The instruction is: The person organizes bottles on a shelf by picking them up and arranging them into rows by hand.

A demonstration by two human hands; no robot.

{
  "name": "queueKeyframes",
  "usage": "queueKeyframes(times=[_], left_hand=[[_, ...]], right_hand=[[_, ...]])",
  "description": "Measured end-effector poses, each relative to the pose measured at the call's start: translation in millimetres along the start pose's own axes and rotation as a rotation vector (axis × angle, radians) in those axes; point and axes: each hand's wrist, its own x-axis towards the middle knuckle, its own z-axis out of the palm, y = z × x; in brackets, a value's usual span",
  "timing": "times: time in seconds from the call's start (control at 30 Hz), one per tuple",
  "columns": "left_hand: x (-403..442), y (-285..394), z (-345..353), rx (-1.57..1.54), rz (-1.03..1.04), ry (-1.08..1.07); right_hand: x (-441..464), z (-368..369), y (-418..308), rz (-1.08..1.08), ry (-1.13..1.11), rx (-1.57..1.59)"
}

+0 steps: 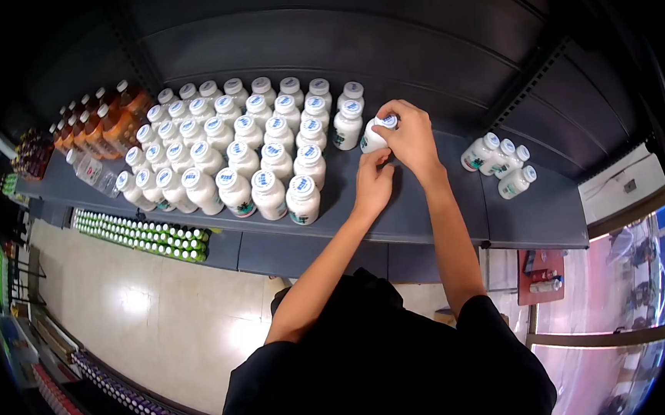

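My right hand grips a white plastic bottle from above, its fingers around the blue-and-white cap. Close below, my left hand has its fingers curled together against the bottle's lower part; the fingertips are partly hidden. This bottle stands a little tilted over the grey shelf. Just to its left are two matching bottles, one behind the other, the nearer bottle showing a green print. Beyond them, tight rows of the same white bottles fill the shelf's middle.
Several white bottles stand apart at the right, near the shelf's end. On the left are orange-brown drink bottles and a clear bottle lying tilted. Green bottles with white caps line a lower shelf. A dark panel closes the back.
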Motion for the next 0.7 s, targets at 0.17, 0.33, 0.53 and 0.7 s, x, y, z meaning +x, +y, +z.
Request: queueKeyframes(times=[0.17,0.33,0.53,0.7], left_hand=[[-15,16,-32,-0.035,-0.075,0.067],[-27,17,-40,-0.078,-0.086,0.178],[-38,9,-38,-0.117,-0.097,0.174],[-32,-2,-33,-0.108,-0.063,0.194]], right_hand=[[5,20,-19,-0.012,-0.112,0.005],[9,33,-23,-0.026,-0.120,0.032],[2,47,-29,-0.007,-0.161,0.041],[1,59,-22,-0.002,-0.141,0.070]])
